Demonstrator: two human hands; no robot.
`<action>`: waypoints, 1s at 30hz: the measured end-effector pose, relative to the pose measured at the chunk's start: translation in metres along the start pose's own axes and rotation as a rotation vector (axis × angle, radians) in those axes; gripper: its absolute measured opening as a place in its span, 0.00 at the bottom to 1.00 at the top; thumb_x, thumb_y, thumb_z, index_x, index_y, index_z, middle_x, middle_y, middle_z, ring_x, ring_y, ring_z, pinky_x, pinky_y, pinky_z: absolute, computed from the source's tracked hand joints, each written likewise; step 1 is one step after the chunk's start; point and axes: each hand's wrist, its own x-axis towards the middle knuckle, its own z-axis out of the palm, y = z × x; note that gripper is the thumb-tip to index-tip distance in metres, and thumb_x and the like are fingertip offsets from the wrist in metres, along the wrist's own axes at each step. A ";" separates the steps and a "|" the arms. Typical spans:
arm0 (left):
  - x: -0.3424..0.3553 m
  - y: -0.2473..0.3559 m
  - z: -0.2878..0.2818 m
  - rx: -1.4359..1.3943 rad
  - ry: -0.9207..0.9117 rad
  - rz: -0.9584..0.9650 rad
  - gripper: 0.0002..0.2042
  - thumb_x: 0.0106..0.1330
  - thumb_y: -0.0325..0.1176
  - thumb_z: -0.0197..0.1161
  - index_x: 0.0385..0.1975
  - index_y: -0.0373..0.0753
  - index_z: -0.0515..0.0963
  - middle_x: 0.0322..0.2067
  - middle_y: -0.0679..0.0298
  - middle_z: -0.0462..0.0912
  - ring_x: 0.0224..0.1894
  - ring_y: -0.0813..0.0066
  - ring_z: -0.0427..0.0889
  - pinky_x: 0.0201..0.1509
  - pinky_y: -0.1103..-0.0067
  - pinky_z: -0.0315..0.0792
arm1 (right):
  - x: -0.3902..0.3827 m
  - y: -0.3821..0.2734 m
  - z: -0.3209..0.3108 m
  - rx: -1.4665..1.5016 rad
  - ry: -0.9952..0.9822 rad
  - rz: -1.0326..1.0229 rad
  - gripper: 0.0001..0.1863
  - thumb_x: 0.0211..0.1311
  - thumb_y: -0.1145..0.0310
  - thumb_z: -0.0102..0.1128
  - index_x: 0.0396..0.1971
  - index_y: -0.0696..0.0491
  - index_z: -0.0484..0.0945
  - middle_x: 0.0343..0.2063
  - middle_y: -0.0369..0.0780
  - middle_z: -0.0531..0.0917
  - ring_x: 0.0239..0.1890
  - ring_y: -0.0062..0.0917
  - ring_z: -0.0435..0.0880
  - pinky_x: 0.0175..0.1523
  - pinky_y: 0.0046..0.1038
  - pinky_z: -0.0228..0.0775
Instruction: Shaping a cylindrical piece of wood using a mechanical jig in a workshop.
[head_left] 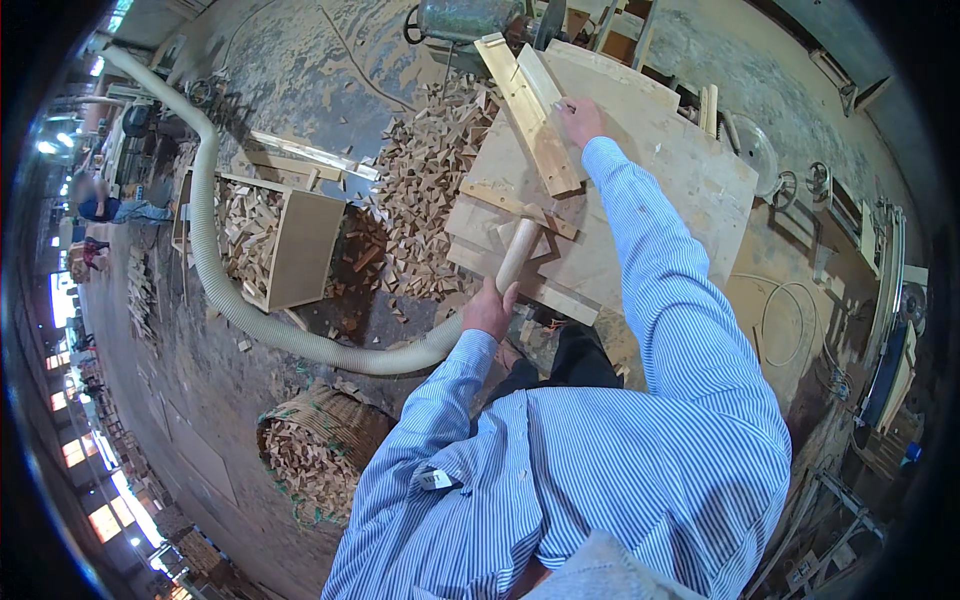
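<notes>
Left hand (490,310) grips a round wooden handle (518,255); right hand (580,120) presses closed on a wooden jig (535,120) on the workbench (690,170).

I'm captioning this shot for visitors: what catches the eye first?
A striped sleeve runs up the middle, right hand on a wooden jig atop the bench, left hand gripping a round post. Left of the bench lies a heap of offcuts, with a pale hose curving past.

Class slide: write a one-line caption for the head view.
Left hand grips a wooden dowel while right hand steadies a jig on the plywood table.
</notes>
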 end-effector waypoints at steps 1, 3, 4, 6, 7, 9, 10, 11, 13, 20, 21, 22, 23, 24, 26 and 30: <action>0.004 0.004 0.001 -0.013 -0.005 0.000 0.23 0.75 0.55 0.56 0.45 0.35 0.71 0.32 0.41 0.84 0.36 0.38 0.84 0.39 0.51 0.76 | 0.004 0.006 -0.003 -0.005 0.004 0.004 0.16 0.68 0.54 0.58 0.42 0.48 0.88 0.37 0.50 0.87 0.42 0.47 0.85 0.51 0.45 0.75; 0.011 0.000 0.003 -0.004 0.010 -0.015 0.23 0.75 0.54 0.56 0.45 0.35 0.71 0.31 0.42 0.84 0.36 0.38 0.84 0.39 0.51 0.76 | 0.010 -0.006 -0.002 -0.016 -0.044 -0.031 0.15 0.68 0.54 0.58 0.42 0.47 0.88 0.38 0.49 0.87 0.42 0.47 0.85 0.52 0.45 0.75; 0.016 -0.002 0.004 0.001 0.022 -0.022 0.23 0.75 0.54 0.56 0.45 0.35 0.71 0.31 0.42 0.84 0.35 0.38 0.84 0.39 0.51 0.76 | 0.014 -0.011 -0.001 -0.008 -0.049 -0.032 0.15 0.68 0.54 0.58 0.42 0.47 0.88 0.38 0.49 0.87 0.42 0.47 0.85 0.52 0.45 0.75; 0.026 0.009 0.005 0.002 0.024 -0.013 0.23 0.75 0.54 0.56 0.45 0.35 0.71 0.30 0.42 0.84 0.35 0.38 0.84 0.38 0.51 0.76 | 0.024 -0.004 -0.006 -0.024 -0.054 -0.024 0.15 0.69 0.54 0.58 0.42 0.46 0.88 0.38 0.49 0.87 0.42 0.47 0.85 0.52 0.45 0.76; 0.032 0.014 0.005 0.002 0.030 -0.009 0.23 0.75 0.54 0.56 0.45 0.34 0.71 0.30 0.42 0.84 0.35 0.38 0.84 0.38 0.51 0.76 | 0.029 -0.001 -0.007 -0.022 -0.054 -0.020 0.15 0.69 0.54 0.58 0.42 0.46 0.88 0.38 0.49 0.87 0.42 0.47 0.85 0.52 0.45 0.76; 0.044 0.027 0.005 0.015 0.019 0.003 0.24 0.75 0.54 0.55 0.44 0.33 0.71 0.30 0.41 0.84 0.35 0.38 0.85 0.38 0.51 0.77 | 0.043 0.010 -0.010 -0.029 -0.001 -0.026 0.15 0.69 0.54 0.58 0.43 0.45 0.89 0.38 0.48 0.88 0.42 0.47 0.86 0.52 0.45 0.76; 0.050 0.033 0.005 0.026 0.012 0.011 0.25 0.75 0.55 0.55 0.44 0.32 0.71 0.30 0.40 0.84 0.35 0.37 0.85 0.38 0.51 0.78 | 0.049 0.015 -0.010 -0.028 0.000 -0.022 0.15 0.69 0.54 0.58 0.43 0.45 0.89 0.38 0.48 0.88 0.42 0.47 0.86 0.52 0.45 0.76; 0.057 0.035 0.007 0.031 0.014 0.012 0.25 0.75 0.55 0.55 0.44 0.32 0.71 0.30 0.40 0.84 0.35 0.37 0.85 0.38 0.51 0.78 | 0.058 0.017 -0.011 -0.042 0.020 -0.034 0.15 0.69 0.54 0.58 0.44 0.44 0.89 0.38 0.48 0.88 0.42 0.46 0.86 0.52 0.45 0.76; 0.068 0.038 0.010 0.006 0.062 0.023 0.23 0.75 0.53 0.56 0.45 0.34 0.71 0.28 0.43 0.84 0.33 0.38 0.84 0.37 0.51 0.76 | 0.073 0.020 -0.011 -0.050 0.042 -0.047 0.15 0.69 0.53 0.58 0.45 0.43 0.89 0.38 0.47 0.88 0.42 0.46 0.86 0.52 0.45 0.76; 0.087 0.056 0.010 0.013 0.065 0.034 0.23 0.75 0.54 0.56 0.43 0.35 0.71 0.28 0.43 0.84 0.33 0.39 0.84 0.36 0.51 0.76 | 0.098 0.030 -0.014 -0.029 -0.091 0.062 0.16 0.69 0.52 0.58 0.47 0.42 0.89 0.43 0.46 0.88 0.47 0.45 0.85 0.55 0.44 0.75; 0.088 0.056 0.011 0.007 0.065 0.035 0.23 0.75 0.55 0.56 0.43 0.35 0.71 0.29 0.43 0.84 0.34 0.38 0.84 0.36 0.51 0.76 | 0.099 0.031 -0.014 -0.060 -0.082 0.035 0.16 0.69 0.52 0.58 0.47 0.42 0.89 0.44 0.46 0.87 0.47 0.45 0.85 0.56 0.44 0.75; 0.088 0.056 0.011 0.001 0.065 0.036 0.24 0.75 0.55 0.55 0.43 0.35 0.71 0.29 0.43 0.84 0.34 0.38 0.84 0.36 0.51 0.76 | 0.099 0.032 -0.015 -0.059 -0.079 0.036 0.16 0.69 0.52 0.58 0.47 0.42 0.89 0.44 0.46 0.87 0.47 0.45 0.85 0.56 0.44 0.75; 0.088 0.053 0.011 0.005 0.067 0.032 0.24 0.75 0.55 0.55 0.43 0.35 0.71 0.29 0.43 0.84 0.34 0.38 0.84 0.36 0.51 0.76 | 0.096 0.030 -0.015 -0.049 -0.072 0.023 0.17 0.69 0.52 0.58 0.47 0.43 0.89 0.44 0.46 0.87 0.47 0.44 0.85 0.56 0.44 0.75; 0.087 0.051 0.011 0.012 0.088 0.041 0.24 0.75 0.56 0.55 0.43 0.35 0.71 0.29 0.42 0.84 0.34 0.38 0.84 0.37 0.51 0.76 | 0.094 0.027 -0.015 -0.040 -0.064 0.011 0.17 0.69 0.52 0.58 0.46 0.44 0.89 0.44 0.47 0.87 0.47 0.44 0.85 0.56 0.45 0.75; 0.084 0.049 0.010 0.017 0.107 0.053 0.24 0.75 0.56 0.54 0.43 0.35 0.71 0.30 0.41 0.84 0.35 0.37 0.84 0.37 0.51 0.76 | 0.090 0.025 -0.016 -0.032 -0.059 0.012 0.17 0.69 0.53 0.58 0.46 0.45 0.89 0.44 0.47 0.87 0.47 0.45 0.85 0.56 0.45 0.74; 0.069 0.045 0.004 0.035 0.060 0.013 0.24 0.75 0.56 0.54 0.44 0.35 0.71 0.32 0.40 0.84 0.37 0.35 0.84 0.40 0.50 0.76 | 0.073 0.019 -0.022 0.002 -0.116 0.027 0.16 0.68 0.54 0.60 0.44 0.46 0.89 0.44 0.48 0.87 0.46 0.46 0.84 0.56 0.45 0.74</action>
